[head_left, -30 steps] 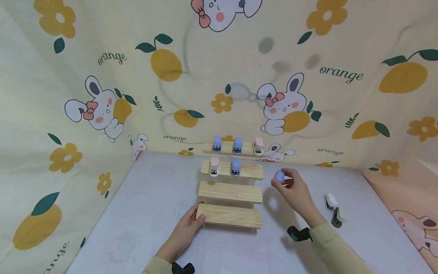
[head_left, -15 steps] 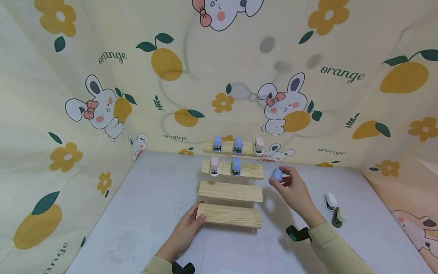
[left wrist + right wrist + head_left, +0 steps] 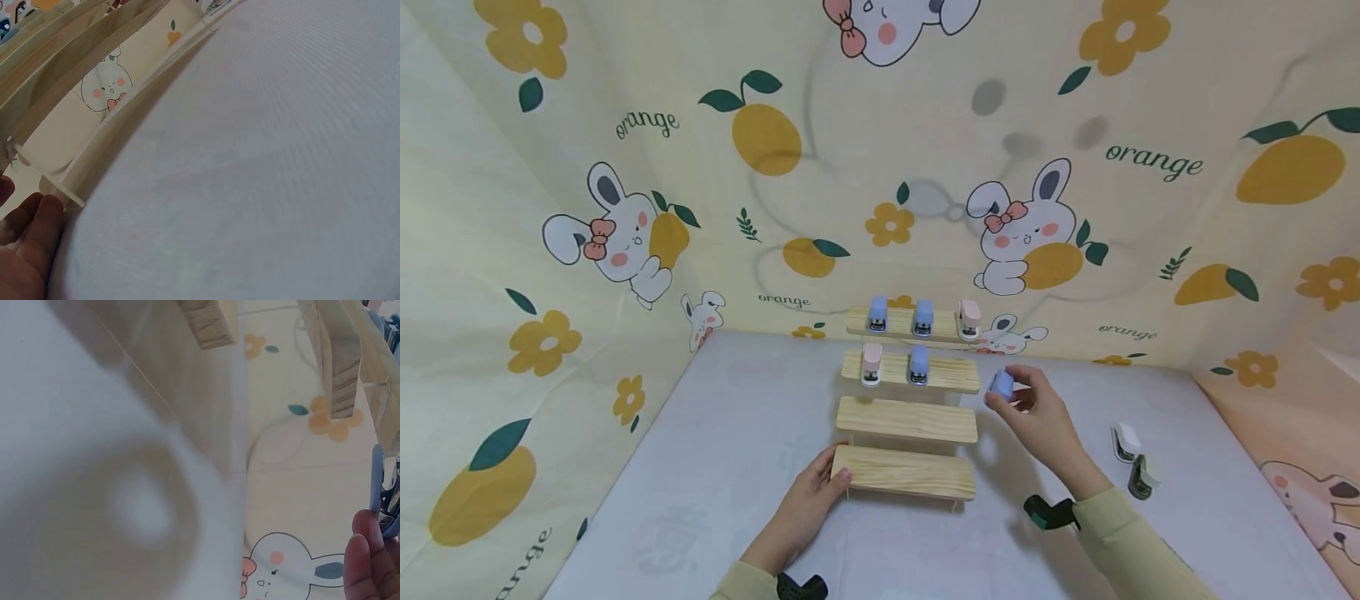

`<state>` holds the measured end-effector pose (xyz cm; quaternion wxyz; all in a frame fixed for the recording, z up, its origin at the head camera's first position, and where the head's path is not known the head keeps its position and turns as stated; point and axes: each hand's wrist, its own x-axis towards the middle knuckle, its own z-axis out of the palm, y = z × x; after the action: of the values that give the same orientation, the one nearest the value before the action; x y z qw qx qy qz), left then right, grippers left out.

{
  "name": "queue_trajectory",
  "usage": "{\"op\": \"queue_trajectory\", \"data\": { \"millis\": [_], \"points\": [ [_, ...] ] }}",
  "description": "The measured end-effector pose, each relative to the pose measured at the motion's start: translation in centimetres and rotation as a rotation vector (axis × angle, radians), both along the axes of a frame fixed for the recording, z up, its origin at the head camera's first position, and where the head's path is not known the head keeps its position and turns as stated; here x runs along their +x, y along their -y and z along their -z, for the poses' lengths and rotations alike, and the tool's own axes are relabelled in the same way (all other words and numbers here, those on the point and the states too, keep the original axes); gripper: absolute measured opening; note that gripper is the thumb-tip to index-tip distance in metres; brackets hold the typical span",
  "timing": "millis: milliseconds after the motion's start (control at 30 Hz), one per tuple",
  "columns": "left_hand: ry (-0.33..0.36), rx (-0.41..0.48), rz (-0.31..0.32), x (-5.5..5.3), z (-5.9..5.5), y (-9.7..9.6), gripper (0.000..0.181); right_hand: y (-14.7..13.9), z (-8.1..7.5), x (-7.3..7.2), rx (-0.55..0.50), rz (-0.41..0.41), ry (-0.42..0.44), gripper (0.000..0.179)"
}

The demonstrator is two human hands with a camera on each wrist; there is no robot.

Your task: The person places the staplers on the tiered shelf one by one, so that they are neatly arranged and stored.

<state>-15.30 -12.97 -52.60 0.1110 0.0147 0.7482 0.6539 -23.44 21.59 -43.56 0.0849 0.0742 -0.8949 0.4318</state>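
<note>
My right hand (image 3: 1047, 421) pinches a small blue stapler (image 3: 1002, 384) in the air, just right of a tiered wooden display rack (image 3: 904, 472). In the right wrist view the fingers hold that stapler (image 3: 377, 481) at the lower right edge. My left hand (image 3: 805, 504) grips the left end of the lowest tier, thumb on top of the board. On the top tier stand a blue stapler (image 3: 877, 313), another blue stapler (image 3: 923, 317) and a pink stapler (image 3: 969, 319). The tier below carries a pink stapler (image 3: 871, 364) and a blue stapler (image 3: 918, 365), with bare board to their right.
A white stapler (image 3: 1125, 442) and a pale stapler (image 3: 1145, 476) lie on the white tabletop (image 3: 715, 433), right of the right forearm. The two lower tiers are bare wood. A patterned cloth (image 3: 805, 208) hangs behind and at both sides.
My right hand has moved slightly left with the blue stapler, closer to the rack's second tier from the top. The left hand keeps its place on the lowest tier.
</note>
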Motion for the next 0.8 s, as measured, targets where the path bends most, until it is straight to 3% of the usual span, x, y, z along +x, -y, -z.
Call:
{"op": "queue_trajectory", "data": {
  "millis": [500, 800],
  "points": [
    [-0.015, 0.004, 0.012, 0.1, 0.1, 0.0, 0.074, 1.0, -1.4, -0.4, -0.038, -0.047, -0.054, 0.066],
    [-0.007, -0.001, 0.007, 0.0, 0.0, 0.0, 0.075, 1.5, -2.1, -0.6, -0.091, -0.057, -0.176, 0.058]
  ]
}}
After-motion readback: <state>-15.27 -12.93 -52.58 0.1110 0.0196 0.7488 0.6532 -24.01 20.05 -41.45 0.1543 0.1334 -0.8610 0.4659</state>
